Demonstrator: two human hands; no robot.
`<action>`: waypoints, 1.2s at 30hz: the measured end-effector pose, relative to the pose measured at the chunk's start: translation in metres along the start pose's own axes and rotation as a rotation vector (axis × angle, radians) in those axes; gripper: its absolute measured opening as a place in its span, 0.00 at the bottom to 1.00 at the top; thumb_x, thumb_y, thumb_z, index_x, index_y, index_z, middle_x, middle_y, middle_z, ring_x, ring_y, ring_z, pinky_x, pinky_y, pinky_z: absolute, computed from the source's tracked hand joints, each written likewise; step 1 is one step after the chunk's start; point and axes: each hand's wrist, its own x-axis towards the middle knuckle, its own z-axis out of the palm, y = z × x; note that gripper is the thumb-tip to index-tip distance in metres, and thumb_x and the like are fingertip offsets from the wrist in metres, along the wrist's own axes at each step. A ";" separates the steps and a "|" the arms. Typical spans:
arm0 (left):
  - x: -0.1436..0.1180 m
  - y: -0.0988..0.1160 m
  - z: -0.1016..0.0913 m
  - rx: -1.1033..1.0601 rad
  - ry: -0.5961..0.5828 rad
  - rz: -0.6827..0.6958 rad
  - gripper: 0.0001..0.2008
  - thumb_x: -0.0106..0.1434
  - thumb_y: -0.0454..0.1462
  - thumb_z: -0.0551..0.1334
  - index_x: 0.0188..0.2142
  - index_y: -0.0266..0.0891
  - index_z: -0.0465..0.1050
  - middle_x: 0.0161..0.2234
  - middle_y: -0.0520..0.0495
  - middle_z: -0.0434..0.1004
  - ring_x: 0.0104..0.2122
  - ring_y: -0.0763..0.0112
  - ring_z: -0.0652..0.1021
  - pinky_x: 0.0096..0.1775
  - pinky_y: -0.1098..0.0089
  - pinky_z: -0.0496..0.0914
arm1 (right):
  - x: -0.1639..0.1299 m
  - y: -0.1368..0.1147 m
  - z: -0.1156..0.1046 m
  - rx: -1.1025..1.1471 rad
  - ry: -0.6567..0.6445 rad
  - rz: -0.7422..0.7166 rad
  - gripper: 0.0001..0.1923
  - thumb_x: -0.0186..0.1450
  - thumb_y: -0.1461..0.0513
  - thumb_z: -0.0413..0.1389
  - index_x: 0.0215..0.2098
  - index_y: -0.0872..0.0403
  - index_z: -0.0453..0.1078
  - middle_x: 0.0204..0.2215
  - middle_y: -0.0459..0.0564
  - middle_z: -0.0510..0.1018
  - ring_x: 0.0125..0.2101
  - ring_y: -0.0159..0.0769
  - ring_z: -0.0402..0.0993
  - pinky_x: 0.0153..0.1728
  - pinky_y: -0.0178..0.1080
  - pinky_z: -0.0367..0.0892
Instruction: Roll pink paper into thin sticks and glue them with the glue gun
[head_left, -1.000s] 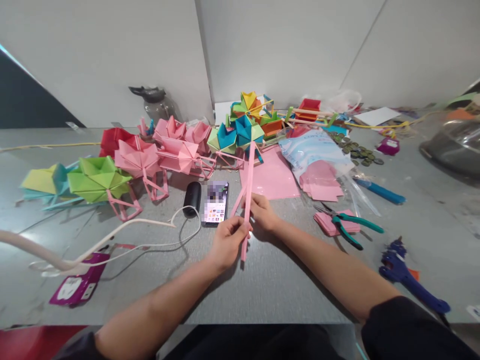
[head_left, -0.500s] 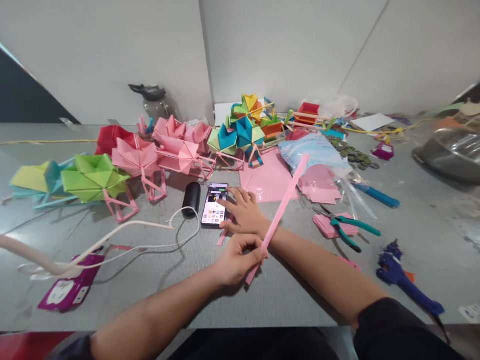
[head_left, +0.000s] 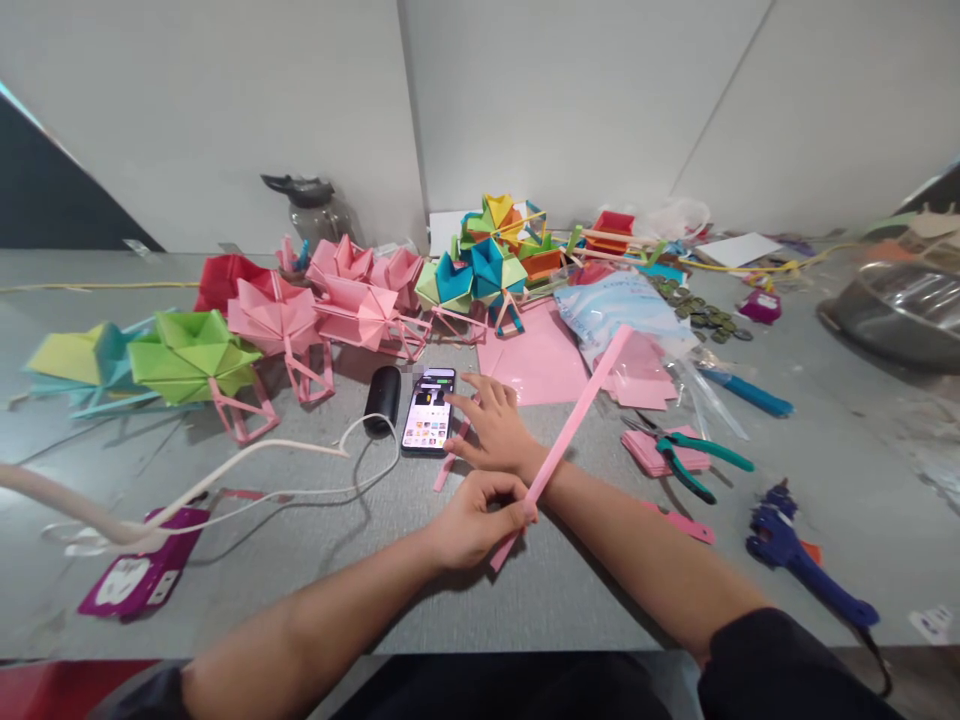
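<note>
Pinched between the thumb and fingers of my left hand (head_left: 480,520) is a long pink paper strip (head_left: 574,430), slanting up to the right across my right wrist. My right hand (head_left: 491,425) has its fingers spread and empty beside the right edge of a lit smartphone (head_left: 429,412). One fingertip reaches over the screen, which shows rows of small pictures; whether it touches I cannot tell. Partly under my right hand lies another pink strip (head_left: 444,470). A black oblong device (head_left: 383,400) sits left of the phone, by a white cable (head_left: 379,478).
Folded paper pieces, pink (head_left: 360,310), green (head_left: 195,360) and multicoloured (head_left: 487,265), line the back. To the right lie teal-handled pliers (head_left: 694,465) on pink paper, a blue glue gun (head_left: 806,560) and a plastic bag (head_left: 615,305). A purple packet (head_left: 142,565) is at left.
My right hand's fingers have lifted slightly and shifted right, off the phone's edge. My left hand still holds the strip, whose upper end now leans a little further right.
</note>
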 end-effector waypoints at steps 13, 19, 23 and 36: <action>0.001 0.000 0.000 0.006 -0.036 -0.016 0.28 0.58 0.59 0.73 0.27 0.35 0.75 0.21 0.50 0.72 0.20 0.76 0.70 0.24 0.73 0.62 | 0.009 -0.008 -0.001 -0.035 -0.094 0.039 0.39 0.71 0.35 0.52 0.69 0.48 0.67 0.74 0.63 0.55 0.69 0.60 0.53 0.65 0.62 0.51; -0.001 0.001 0.000 -0.010 -0.062 -0.062 0.28 0.56 0.59 0.74 0.28 0.34 0.76 0.21 0.50 0.73 0.20 0.75 0.71 0.23 0.73 0.63 | 0.009 -0.007 -0.002 -0.037 -0.061 0.008 0.38 0.71 0.36 0.52 0.67 0.51 0.68 0.73 0.64 0.57 0.69 0.61 0.53 0.65 0.63 0.52; -0.002 0.002 0.000 0.015 -0.091 -0.070 0.28 0.56 0.59 0.74 0.28 0.34 0.77 0.21 0.49 0.73 0.20 0.75 0.71 0.23 0.74 0.63 | 0.018 -0.010 0.005 -0.004 -0.063 -0.055 0.37 0.71 0.36 0.54 0.67 0.49 0.68 0.72 0.62 0.58 0.68 0.60 0.54 0.64 0.62 0.54; -0.001 0.001 -0.003 0.076 -0.107 -0.020 0.26 0.61 0.57 0.71 0.27 0.34 0.78 0.23 0.46 0.75 0.24 0.73 0.72 0.28 0.71 0.65 | 0.025 -0.021 0.015 0.017 -0.132 -0.201 0.40 0.66 0.32 0.56 0.64 0.46 0.72 0.74 0.60 0.58 0.70 0.62 0.51 0.64 0.61 0.53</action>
